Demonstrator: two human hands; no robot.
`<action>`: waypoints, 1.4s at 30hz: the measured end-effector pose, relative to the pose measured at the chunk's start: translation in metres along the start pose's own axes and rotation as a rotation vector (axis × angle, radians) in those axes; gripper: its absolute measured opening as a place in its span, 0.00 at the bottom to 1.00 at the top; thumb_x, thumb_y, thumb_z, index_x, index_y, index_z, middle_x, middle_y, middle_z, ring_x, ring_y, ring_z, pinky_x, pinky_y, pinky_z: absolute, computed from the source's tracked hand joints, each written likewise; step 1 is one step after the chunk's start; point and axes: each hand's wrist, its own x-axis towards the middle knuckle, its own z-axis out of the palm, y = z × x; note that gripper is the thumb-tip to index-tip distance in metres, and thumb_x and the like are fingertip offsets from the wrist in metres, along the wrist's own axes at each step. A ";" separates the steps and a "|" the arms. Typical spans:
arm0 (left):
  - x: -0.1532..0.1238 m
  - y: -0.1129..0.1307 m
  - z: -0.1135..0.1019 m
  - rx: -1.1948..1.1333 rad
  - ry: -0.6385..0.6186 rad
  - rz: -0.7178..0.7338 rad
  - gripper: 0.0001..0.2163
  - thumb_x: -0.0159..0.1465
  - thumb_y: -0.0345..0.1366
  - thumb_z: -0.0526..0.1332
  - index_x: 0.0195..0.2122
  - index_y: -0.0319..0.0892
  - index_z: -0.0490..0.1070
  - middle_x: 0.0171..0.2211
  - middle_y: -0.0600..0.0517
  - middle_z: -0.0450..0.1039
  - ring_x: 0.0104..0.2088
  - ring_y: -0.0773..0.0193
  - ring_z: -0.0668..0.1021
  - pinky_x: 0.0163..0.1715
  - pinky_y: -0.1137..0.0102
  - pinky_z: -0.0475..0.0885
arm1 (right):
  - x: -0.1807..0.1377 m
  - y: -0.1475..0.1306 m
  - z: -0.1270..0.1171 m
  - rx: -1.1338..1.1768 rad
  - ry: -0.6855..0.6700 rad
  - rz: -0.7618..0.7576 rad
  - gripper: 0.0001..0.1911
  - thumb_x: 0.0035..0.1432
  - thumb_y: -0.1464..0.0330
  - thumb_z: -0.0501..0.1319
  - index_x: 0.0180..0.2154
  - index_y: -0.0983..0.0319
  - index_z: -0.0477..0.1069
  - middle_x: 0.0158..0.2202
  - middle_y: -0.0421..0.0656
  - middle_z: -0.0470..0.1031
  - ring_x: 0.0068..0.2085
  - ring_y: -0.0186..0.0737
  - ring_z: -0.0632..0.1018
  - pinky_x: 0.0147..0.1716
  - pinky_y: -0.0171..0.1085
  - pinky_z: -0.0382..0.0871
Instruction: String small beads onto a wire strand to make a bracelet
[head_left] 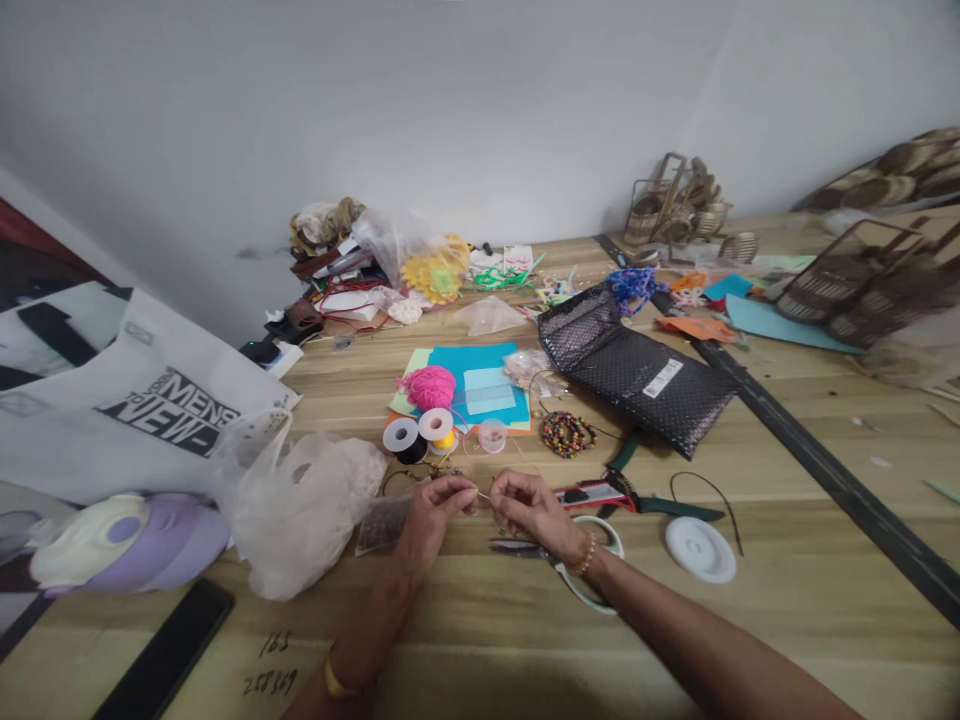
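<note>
Over the table (pixel 465 630): both hands meet in mid-front, fingertips near each other, a short thread (pixel 484 493) stretched across the gap.
Left hand (pixel 439 503): thumb and forefinger pinch one end of the thread; a bangle (pixel 337 680) circles the forearm.
Right hand (pixel 527 503): fingertips pinch the thread's other end; a bracelet (pixel 585 556) rings the wrist.
Under the right wrist: scissors (pixel 516 547), blades pointing left, partly hidden by the hand.
Beside the left wrist: a clear packet (pixel 377 524), contents too blurred to name.
Beyond the fingers: a black spool (pixel 409 452), a yellow spool (pixel 444 438) and a clear spool (pixel 493 436); behind them pink yarn (pixel 430 387) on blue paper (pixel 480 358).
Right of these: coiled beads (pixel 568 435), a red cutter (pixel 600 495), green handles (pixel 679 510), a white disc (pixel 701 549) and a black mailer (pixel 637 375).
Left: a plastic bag (pixel 300 510), with a phone (pixel 169 650) near the front edge.
Far side: a yellow flower (pixel 431 275) and small baskets (pixel 671 210) near the wall.
</note>
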 end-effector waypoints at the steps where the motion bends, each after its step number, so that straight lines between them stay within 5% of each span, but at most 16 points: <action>1: 0.000 0.000 0.000 -0.006 -0.002 -0.002 0.10 0.48 0.40 0.69 0.26 0.39 0.75 0.19 0.55 0.71 0.23 0.68 0.71 0.29 0.71 0.67 | 0.000 0.000 0.000 0.002 0.002 0.000 0.19 0.52 0.53 0.64 0.27 0.63 0.67 0.18 0.33 0.63 0.17 0.27 0.63 0.18 0.28 0.58; 27: -0.003 0.000 0.000 0.110 -0.052 -0.004 0.09 0.48 0.39 0.68 0.26 0.40 0.77 0.22 0.53 0.75 0.25 0.65 0.74 0.31 0.70 0.69 | 0.000 -0.001 0.002 -0.049 0.001 0.014 0.22 0.51 0.50 0.64 0.28 0.64 0.68 0.19 0.34 0.62 0.18 0.26 0.61 0.17 0.28 0.56; 36: -0.008 0.013 0.005 0.264 -0.052 0.073 0.10 0.54 0.42 0.64 0.25 0.41 0.76 0.23 0.52 0.76 0.28 0.62 0.76 0.32 0.68 0.70 | 0.001 0.002 0.003 -0.054 0.019 0.004 0.23 0.51 0.49 0.64 0.28 0.64 0.69 0.17 0.33 0.62 0.17 0.26 0.60 0.16 0.27 0.54; 42: -0.012 0.016 0.007 0.339 -0.017 0.252 0.09 0.56 0.41 0.63 0.24 0.41 0.75 0.25 0.51 0.75 0.28 0.63 0.74 0.32 0.69 0.70 | 0.001 0.001 0.002 -0.034 0.040 0.045 0.24 0.53 0.48 0.61 0.27 0.63 0.66 0.18 0.34 0.64 0.17 0.26 0.63 0.16 0.27 0.57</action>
